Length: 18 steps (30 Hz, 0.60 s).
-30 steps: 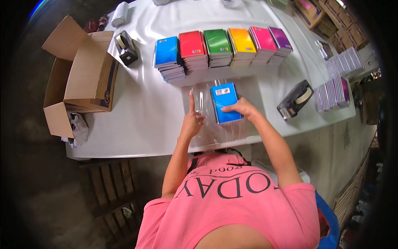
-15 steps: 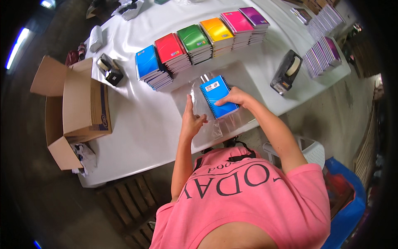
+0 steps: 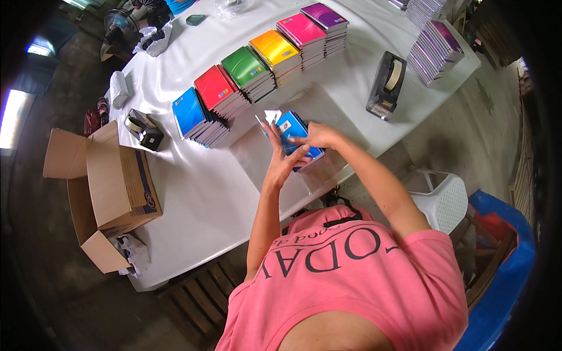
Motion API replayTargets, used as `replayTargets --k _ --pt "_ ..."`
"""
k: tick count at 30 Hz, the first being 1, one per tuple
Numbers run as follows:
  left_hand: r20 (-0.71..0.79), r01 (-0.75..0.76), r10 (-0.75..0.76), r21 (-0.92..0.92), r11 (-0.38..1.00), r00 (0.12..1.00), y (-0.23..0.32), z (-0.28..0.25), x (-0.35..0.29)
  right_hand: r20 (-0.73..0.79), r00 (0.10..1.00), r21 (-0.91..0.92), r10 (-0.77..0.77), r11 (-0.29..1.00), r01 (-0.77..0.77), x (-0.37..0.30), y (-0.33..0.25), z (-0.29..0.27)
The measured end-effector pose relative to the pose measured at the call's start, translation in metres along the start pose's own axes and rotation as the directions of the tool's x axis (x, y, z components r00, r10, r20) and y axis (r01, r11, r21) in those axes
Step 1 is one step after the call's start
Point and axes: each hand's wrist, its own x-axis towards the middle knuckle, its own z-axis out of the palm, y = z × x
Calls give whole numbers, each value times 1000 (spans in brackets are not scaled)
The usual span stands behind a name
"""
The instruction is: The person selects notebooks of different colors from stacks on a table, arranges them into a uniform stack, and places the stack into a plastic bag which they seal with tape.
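Observation:
A blue spiral notebook point(image 3: 295, 126) with a white label lies between my hands, on clear plastic film point(image 3: 266, 119) that catches the light at its far left corner. My right hand point(image 3: 321, 136) grips the right edge, its fingers bent over the cover and slightly blurred. From the left, my left hand point(image 3: 283, 159) meets the notebook. Its thumb reaches across the lower cover, while the longer fingers point up along the left side against the film. Part of the cover is hidden beneath my fingers. Under it all is a translucent sheet point(image 3: 249, 153) on the white table.
Beyond my hands runs a row of notebook stacks: blue point(image 3: 190, 112), red point(image 3: 216, 85), green point(image 3: 244, 65), yellow point(image 3: 274, 48), pink point(image 3: 300, 29) and purple point(image 3: 324, 16). Tape dispensers stand right point(image 3: 386, 85) and left point(image 3: 144, 130). An open carton point(image 3: 120, 187) is far left; more notebooks point(image 3: 433, 52) rise at right.
My left hand has moved from beside the notebook onto it, thumb over the cover. The film's left side has risen against the notebook. The whole view has shifted and turned slightly.

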Motion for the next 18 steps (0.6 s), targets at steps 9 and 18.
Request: replayTargets --k 9,18 --pt "53 -41 44 -51 998 998 -11 -5 5 -233 972 -43 -15 999 5 -25 -25 30" --pt "76 -215 300 858 466 951 -36 -14 9 -369 928 117 51 993 -8 -20 4 32"
